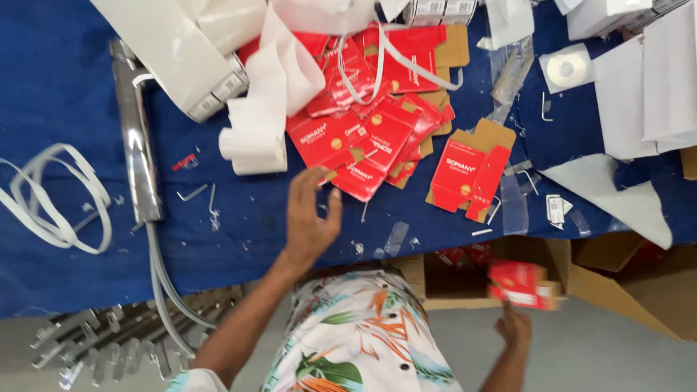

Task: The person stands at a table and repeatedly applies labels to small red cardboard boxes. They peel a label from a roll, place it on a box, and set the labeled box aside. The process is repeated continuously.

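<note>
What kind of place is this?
Probably a packing bench in a small workshop: flat red cartons heaped on a blue-covered table, a chrome tap fitting, and an open cardboard box below.
</note>
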